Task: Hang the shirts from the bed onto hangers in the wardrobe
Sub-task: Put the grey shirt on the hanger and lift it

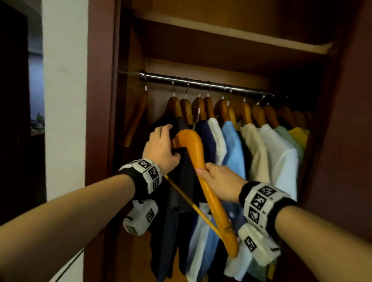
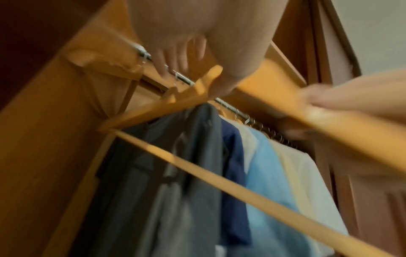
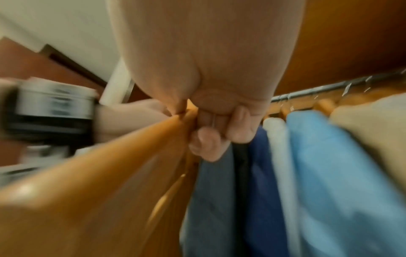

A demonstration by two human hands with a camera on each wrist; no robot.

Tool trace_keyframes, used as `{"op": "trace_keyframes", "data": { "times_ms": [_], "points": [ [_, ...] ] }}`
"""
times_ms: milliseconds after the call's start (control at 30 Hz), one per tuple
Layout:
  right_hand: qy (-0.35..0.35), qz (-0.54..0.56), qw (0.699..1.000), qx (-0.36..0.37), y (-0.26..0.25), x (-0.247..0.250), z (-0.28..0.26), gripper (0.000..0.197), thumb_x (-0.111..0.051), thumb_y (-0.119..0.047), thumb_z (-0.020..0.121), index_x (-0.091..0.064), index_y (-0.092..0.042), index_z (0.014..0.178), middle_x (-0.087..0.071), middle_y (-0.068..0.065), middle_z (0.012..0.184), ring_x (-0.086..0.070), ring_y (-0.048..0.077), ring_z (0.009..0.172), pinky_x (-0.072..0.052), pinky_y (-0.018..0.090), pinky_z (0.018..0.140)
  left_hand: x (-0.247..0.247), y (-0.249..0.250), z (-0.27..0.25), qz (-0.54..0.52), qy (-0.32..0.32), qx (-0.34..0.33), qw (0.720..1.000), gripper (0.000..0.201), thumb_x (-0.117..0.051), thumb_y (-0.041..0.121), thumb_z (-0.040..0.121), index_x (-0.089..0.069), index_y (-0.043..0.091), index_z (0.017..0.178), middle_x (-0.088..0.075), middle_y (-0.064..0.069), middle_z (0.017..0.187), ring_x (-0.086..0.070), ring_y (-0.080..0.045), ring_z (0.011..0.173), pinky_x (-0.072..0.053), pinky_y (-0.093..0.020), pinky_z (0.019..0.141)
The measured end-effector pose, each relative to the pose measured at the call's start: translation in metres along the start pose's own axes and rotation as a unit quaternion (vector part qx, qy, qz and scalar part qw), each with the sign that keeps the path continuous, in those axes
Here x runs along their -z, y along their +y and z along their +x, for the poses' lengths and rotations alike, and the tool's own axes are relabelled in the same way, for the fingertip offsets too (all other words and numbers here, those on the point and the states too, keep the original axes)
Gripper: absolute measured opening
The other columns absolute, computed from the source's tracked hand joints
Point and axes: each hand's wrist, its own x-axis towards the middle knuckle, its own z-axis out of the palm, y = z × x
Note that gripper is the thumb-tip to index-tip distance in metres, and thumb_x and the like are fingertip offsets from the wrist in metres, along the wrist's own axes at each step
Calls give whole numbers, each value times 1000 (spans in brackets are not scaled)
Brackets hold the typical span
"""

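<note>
The right hand (image 1: 220, 182) is nearest, its fingers curled round 1 arm of a bare wooden hanger (image 1: 208, 184). It holds the hanger tilted, with the far end up among the clothes and the near end low. The hook (image 1: 197, 116) is off the rail (image 1: 204, 84), so this looks like a hanger being pulled out for the next shirt. Tilting it probably helps it slip out between the packed garments.

The left hand (image 1: 160, 146) is just beyond, on the hanger's upper shoulder and against a dark shirt (image 1: 182, 181). In the head view its fingers curl over the wood, while the left wrist view shows them fairly straight and spread, so I cannot tell whether it grips or only steadies. It probably holds the neighbouring clothes back so the hanger comes free.

Behind the hands, the wardrobe (image 1: 94, 85) holds a full row of hung shirts: dark ones at the left, then navy, white, a blue shirt (image 1: 235, 146), cream, white, green and yellow. 1 empty hanger (image 1: 137, 117) hangs at the far left. A shelf (image 1: 233, 34) sits above the rail.

No shirt from the bed is in view; the bed is out of frame.
</note>
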Motion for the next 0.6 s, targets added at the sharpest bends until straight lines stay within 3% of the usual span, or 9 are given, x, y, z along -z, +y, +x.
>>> {"op": "trace_keyframes", "data": {
  "times_ms": [67,167,267,333,400,467,600],
  "points": [
    [-22,-31,999,7,12,6,-42,35,-31,-45,105,-45,-17,90,-58,9,91,-60,32,97,-42,37,82,-12,23,-19,25,-23,-12,999,66,-73,29,82,-42,11,138,-47,-12,138,-43,-33,131,-41,-47,104],
    [-52,-30,998,-23,38,15,-114,34,-32,-44,105,-46,-15,94,-64,16,103,-61,31,98,-43,35,81,-38,67,-67,-1,-59,-18,998,39,-66,30,88,-49,9,115,-62,-15,113,-59,-39,108,-47,-43,89],
    [-79,82,987,-113,73,16,-190,25,-50,-40,101,-54,-16,95,-68,4,84,-67,14,71,-50,25,62,-67,117,-133,-20,-115,-45,992,33,-64,30,87,-45,14,110,-67,-14,103,-63,-41,99,-50,-44,81],
    [-54,183,962,-195,100,8,-243,15,-62,-30,96,-57,-16,93,-70,9,79,-68,19,63,-52,26,55,-89,155,-182,-16,-179,-94,979,41,-63,37,89,-47,16,120,-68,-14,107,-63,-41,103,-50,-44,81],
    [10,230,929,-290,131,-4,-297,17,-68,-25,91,-59,-11,87,-67,11,68,-66,26,58,-50,30,51,-114,194,-228,-28,-228,-128,965,42,-62,47,88,-51,20,120,-69,-12,105,-64,-39,101,-51,-44,79],
    [62,232,894,-378,158,-19,-360,25,-74,-27,83,-57,-12,74,-61,5,57,-58,21,48,-46,27,47,-140,230,-275,-41,-286,-155,945,37,-63,53,85,-60,24,107,-71,-6,100,-67,-35,95,-54,-42,78],
    [94,199,844,-489,197,-52,-490,28,-74,-28,79,-54,-17,64,-60,0,65,-57,15,56,-42,24,51,-189,295,-376,-45,-446,-155,881,25,-65,41,80,-66,17,73,-68,-1,74,-68,-27,71,-58,-38,66]
  ]
}}
